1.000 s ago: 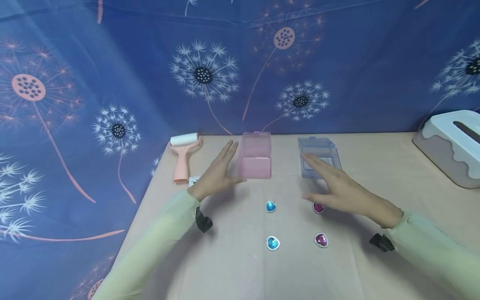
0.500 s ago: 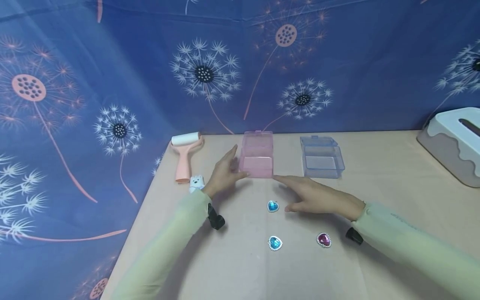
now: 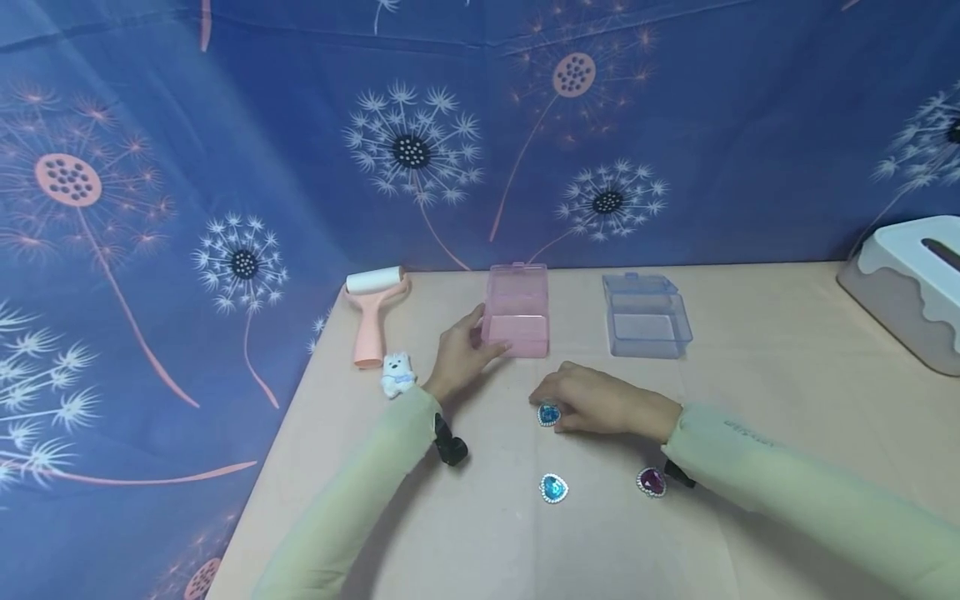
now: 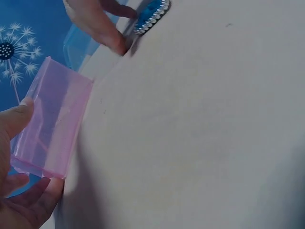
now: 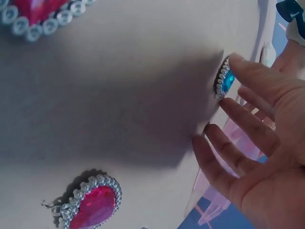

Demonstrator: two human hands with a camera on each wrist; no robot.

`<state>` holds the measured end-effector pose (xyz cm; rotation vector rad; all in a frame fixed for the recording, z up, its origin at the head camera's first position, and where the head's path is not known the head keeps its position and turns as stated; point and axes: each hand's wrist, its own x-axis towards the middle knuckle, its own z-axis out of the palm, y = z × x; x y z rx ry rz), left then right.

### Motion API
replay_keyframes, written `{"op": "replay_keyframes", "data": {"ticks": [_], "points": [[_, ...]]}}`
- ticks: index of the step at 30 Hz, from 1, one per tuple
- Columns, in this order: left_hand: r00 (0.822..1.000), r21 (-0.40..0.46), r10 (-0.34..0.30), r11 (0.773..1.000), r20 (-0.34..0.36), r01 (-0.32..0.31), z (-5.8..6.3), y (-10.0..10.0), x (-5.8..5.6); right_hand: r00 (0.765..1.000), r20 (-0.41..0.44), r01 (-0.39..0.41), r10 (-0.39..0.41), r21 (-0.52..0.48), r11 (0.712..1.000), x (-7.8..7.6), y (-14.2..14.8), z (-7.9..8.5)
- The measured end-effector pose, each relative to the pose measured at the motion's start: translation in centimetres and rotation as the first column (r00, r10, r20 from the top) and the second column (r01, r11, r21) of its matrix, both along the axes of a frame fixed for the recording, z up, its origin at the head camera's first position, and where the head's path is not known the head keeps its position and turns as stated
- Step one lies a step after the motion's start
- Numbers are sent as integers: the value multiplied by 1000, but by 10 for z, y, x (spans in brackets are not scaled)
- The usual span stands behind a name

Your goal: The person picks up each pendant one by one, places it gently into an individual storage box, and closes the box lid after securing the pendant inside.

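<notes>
My left hand (image 3: 459,360) holds the near left corner of an open pink clear plastic box (image 3: 517,335). In the left wrist view its thumb lies on the box wall, fingers at the bottom edge. My right hand (image 3: 603,402) pinches a blue heart-shaped gem (image 3: 549,414) with a beaded silver rim between thumb and forefinger, at the table. Nearer lies a second blue heart gem (image 3: 553,488). A magenta heart gem (image 3: 651,482) lies by the right wrist. The right wrist view shows two magenta gems; the head view hides one behind the right hand.
An open blue-grey clear box (image 3: 648,325) stands right of the pink one. At the left lie a pink lint roller (image 3: 369,321) and a small white bear figure (image 3: 397,373). A tissue box (image 3: 903,287) sits at the far right, before the patterned cloth backdrop.
My right hand has moved left from near the blue-grey box and taken hold of the upper blue gem. My left hand has come right and down onto the pink box.
</notes>
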<state>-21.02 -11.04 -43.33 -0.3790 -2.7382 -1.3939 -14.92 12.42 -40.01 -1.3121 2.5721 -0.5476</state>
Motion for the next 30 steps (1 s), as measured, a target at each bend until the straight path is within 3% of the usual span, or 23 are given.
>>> {"op": "replay_keyframes", "data": {"ticks": [8, 15, 30], "points": [[999, 17, -8, 1000, -39, 8, 0, 3, -3, 998, -61, -18, 18, 1, 1000, -3, 1, -2], [1000, 41, 27, 999, 10, -27, 0, 2, -1, 994, -75, -78, 76, -23, 997, -6, -3, -4], [999, 18, 46, 999, -18, -45, 1, 1, 0, 995, -88, -50, 51, 21, 999, 0, -10, -6]]}}
